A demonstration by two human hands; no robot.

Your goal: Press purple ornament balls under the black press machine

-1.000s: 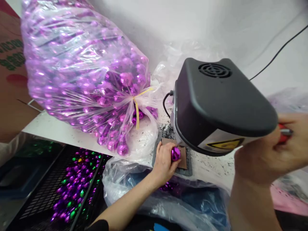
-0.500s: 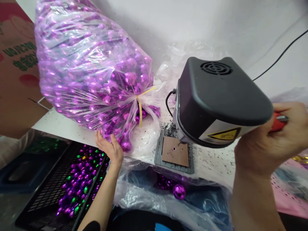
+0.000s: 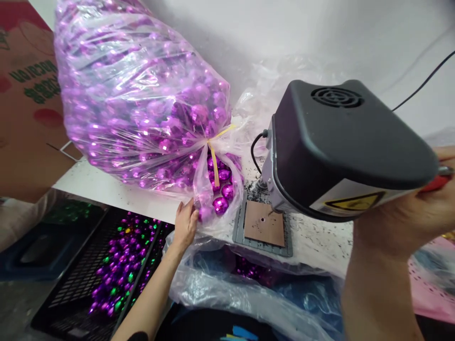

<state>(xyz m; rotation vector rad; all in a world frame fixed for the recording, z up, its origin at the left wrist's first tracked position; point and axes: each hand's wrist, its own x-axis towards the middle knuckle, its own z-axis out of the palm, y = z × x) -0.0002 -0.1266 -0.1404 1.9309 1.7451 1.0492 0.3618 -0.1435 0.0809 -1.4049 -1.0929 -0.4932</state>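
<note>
My left hand (image 3: 186,225) touches the low edge of a large clear plastic bag (image 3: 135,99) full of shiny purple faceted balls, its fingers partly spread. At the bag's mouth, beside a yellow tie (image 3: 215,166), loose purple balls (image 3: 221,205) lie within the plastic. My right hand (image 3: 401,218) is wrapped round the red handle (image 3: 436,183) of a small black bench drill press (image 3: 355,137), partly hidden by its housing. Under the drill head, a square brown board (image 3: 265,223) with a small hole rests on the grey base (image 3: 239,229).
A black crate (image 3: 74,284) with small purple and green balls stands lower left. Behind it is a cardboard box (image 3: 28,109). Dark shavings litter the white table (image 3: 316,237). Plastic sheeting (image 3: 213,289) hangs along its front. A pink basket (image 3: 432,284) is at right.
My left hand has moved right along the bag to its mouth, where more loose balls show. A purple ball below the table's front edge has dropped out of sight. My right hand stays on the handle.
</note>
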